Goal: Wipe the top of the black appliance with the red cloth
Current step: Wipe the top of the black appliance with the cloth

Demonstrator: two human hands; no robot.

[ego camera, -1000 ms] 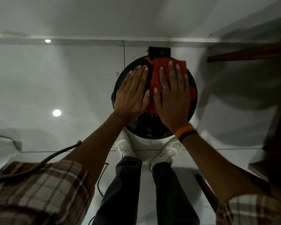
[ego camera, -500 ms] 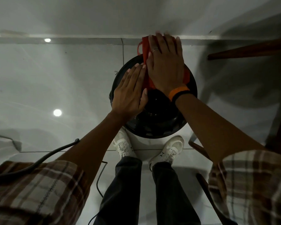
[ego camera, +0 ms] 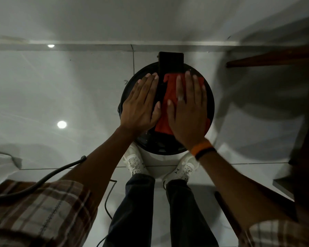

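- Glossy pale floor tiles (ego camera: 43, 97) surround the round black appliance (ego camera: 208, 97), which stands on the floor against the wall, just in front of the person's white shoes (ego camera: 135, 164).
- On its circular top lies the red cloth (ego camera: 169, 97), spread over the right-centre of the lid, short of the black block (ego camera: 171, 62) at the far rim.
- Right hand (ego camera: 188, 113) lies flat on the cloth, fingers extended and slightly splayed, pressing it down rather than clutching it.
- Left hand (ego camera: 141, 102) rests palm-down on the bare left part of the top, fingers straight and together, holding nothing; it seems to steady the appliance.
- To wipe well, I would keep the whole palm on the cloth so it slides with the hand instead of bunching.
- Strokes should probably overlap and follow the curve of the rim, reaching the near edge, where small specks seem to show.
- Left side likely needs covering too, so the bracing hand must shift aside at some point.
- Pressure is best kept moderate; a hard push could nudge the appliance towards the trailing cable (ego camera: 107, 198).
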